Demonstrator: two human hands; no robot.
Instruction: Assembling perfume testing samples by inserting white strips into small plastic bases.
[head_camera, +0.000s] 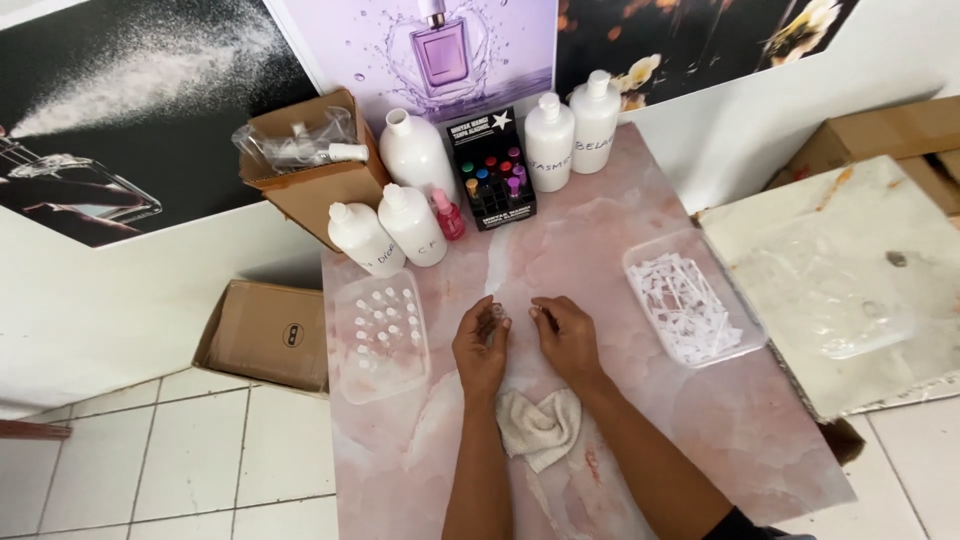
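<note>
left hand (482, 340) curling around small clear vial (494, 322), frame centre, over pink marble table (620, 250) | right hand (566, 338) pinching tiny dark piece, too small to identify, just right of vial | white cloth (540, 425) lying below hands | tray of small bottles (381, 332) sitting centre-left | tray of white parts (688, 305) sitting centre-right

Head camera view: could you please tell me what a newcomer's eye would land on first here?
Two hands meet mid-table: the left hand pinches a small clear vial, the right hand beside it. A black box of coloured bottles stands at the back among white bottles.
</note>
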